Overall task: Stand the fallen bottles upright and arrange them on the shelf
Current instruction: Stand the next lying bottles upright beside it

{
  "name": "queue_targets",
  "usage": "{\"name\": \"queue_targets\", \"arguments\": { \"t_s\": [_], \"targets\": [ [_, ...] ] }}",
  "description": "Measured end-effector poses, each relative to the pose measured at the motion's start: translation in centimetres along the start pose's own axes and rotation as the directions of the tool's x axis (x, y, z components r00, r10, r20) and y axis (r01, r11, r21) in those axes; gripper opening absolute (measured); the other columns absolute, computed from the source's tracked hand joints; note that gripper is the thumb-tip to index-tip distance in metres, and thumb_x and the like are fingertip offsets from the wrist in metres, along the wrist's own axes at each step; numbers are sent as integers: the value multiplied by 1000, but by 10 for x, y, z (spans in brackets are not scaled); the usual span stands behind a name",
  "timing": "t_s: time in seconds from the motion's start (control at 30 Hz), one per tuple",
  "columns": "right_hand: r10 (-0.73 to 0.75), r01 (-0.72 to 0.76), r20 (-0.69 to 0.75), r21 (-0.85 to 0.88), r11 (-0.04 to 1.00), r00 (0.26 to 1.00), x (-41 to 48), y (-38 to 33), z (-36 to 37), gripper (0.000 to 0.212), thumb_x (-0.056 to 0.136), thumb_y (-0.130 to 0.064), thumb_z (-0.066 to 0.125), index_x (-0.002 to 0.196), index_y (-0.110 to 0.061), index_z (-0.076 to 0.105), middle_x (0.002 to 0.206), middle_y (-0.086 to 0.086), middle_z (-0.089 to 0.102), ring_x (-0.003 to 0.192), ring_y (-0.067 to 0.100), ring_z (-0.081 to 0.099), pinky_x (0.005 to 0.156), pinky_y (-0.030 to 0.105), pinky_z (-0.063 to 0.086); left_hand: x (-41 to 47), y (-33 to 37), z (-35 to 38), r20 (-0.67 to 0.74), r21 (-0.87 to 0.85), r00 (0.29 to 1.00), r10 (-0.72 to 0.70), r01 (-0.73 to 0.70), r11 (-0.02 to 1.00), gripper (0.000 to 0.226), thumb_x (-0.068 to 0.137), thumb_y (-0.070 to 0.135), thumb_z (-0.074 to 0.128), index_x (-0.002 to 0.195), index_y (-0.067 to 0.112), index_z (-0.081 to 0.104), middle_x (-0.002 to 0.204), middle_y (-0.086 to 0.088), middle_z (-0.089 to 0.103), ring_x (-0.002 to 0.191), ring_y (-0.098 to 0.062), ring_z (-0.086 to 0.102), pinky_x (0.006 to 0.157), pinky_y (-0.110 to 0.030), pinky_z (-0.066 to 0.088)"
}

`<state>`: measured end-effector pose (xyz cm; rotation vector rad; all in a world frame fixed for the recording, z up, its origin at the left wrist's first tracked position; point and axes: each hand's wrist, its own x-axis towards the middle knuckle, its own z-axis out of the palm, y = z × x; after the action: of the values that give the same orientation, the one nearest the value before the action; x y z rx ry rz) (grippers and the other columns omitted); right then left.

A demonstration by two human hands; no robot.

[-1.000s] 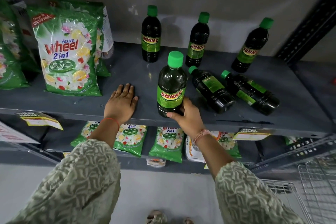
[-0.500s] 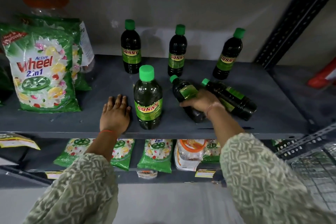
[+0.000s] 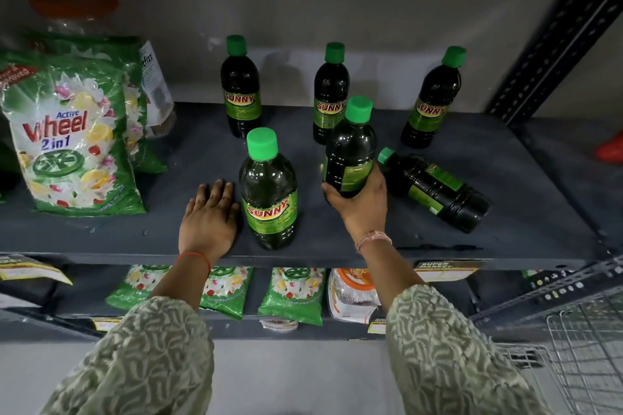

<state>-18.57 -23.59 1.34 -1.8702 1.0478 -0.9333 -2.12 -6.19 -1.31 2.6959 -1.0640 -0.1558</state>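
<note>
While the right hand (image 3: 362,204) wraps its fingers around the lower body of a dark bottle (image 3: 350,152), gripping it from below, that held bottle stands nearly upright, green cap up, base hidden by the palm so contact with the shelf (image 3: 505,239) can't be confirmed. Landmark: the front bottle (image 3: 269,194), upright near the shelf's front edge. Held bottle is just right of it, small gap between. Left hand (image 3: 209,217) lies flat, palm down, fingers together and extended, holding nothing, just left of the front bottle, nearly touching its base. One fallen bottle (image 3: 438,190) lies on its side further right, cap pointing toward the held bottle, close to the right hand. Three upright bottles (image 3: 241,91) (image 3: 331,94) (image 3: 431,101) line the back wall behind the landmark. Open deck: between the landmark and the back row, and right-front beyond the fallen bottle up to the perforated steel upright (image 3: 553,44). Bottles: smooth glossy dark plastic, ribbed green screw caps, green labels. Shelf: matte dark grey, flat, slightly scuffed. Crinkly detergent pouch (image 3: 70,141) stands far left of the landmark.
</note>
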Motion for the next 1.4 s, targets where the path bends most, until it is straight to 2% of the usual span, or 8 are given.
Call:
{"name": "queue_targets", "arguments": {
  "t_s": [0.1,0.27,0.43,0.6,0.83,1.03,1.17,1.4],
  "targets": [
    [-29,27,16,96,995,999,-4,-1,-5,99,61,-8,80,140,-9,21,136,14,31,111,3,35,95,1,30,0,0,-1,7,-6,1000,-5,5,1000,52,95,30,28,144,19,18,157,-4,16,144,-29,8,118,-43,15],
    [-21,20,-51,-29,999,998,-3,-5,7,112,52,-35,86,140,-9,21,136,18,36,126,32,34,108,48,29,-1,1,-2,14,-12,1000,-10,10,1000,52,95,30,27,145,19,15,157,-3,13,145,-27,6,119,-41,12],
    [15,-54,200,189,981,980,1,8,-10,84,68,-4,72,137,-19,27,119,-5,52,111,14,50,105,45,41,0,-1,-1,34,30,999,-3,2,1000,53,95,32,26,145,19,14,157,-3,13,145,-28,5,119,-41,12],
    [-11,11,138,1,1000,990,-3,5,-5,111,53,-42,85,139,-12,20,140,11,32,131,24,29,112,39,25,0,1,-2,33,17,999,-11,10,1000,53,95,33,25,145,19,13,158,-3,12,145,-28,5,119,-41,12],
    [38,-59,145,141,988,989,-3,12,-15,52,70,-3,73,116,-9,48,101,2,61,98,22,61,91,35,50,0,1,-3,24,-4,1000,-3,3,1000,51,95,31,25,144,19,16,157,-3,15,144,-28,7,119,-42,14],
    [22,-31,158,57,998,987,-4,11,-6,108,54,-52,77,139,-12,24,138,10,39,129,24,34,111,42,28,0,2,-3,10,-13,1000,-6,7,1000,51,95,30,24,144,19,17,157,-3,16,145,-28,7,119,-42,14],
    [5,-3,24,-54,999,1000,-3,0,3,87,56,-37,84,122,-3,40,122,16,47,117,30,42,97,35,34,-1,3,-4,26,0,1000,-7,7,1000,52,95,30,25,144,18,16,157,-4,14,145,-28,6,119,-42,13],
    [35,-134,464,182,974,885,13,24,-29,68,76,-1,68,134,-15,36,130,0,51,123,16,45,111,45,32,-2,4,-4,26,-10,1000,-17,17,1000,53,95,32,23,145,19,12,158,-2,11,145,-26,4,119,-40,10]
  ]
}}
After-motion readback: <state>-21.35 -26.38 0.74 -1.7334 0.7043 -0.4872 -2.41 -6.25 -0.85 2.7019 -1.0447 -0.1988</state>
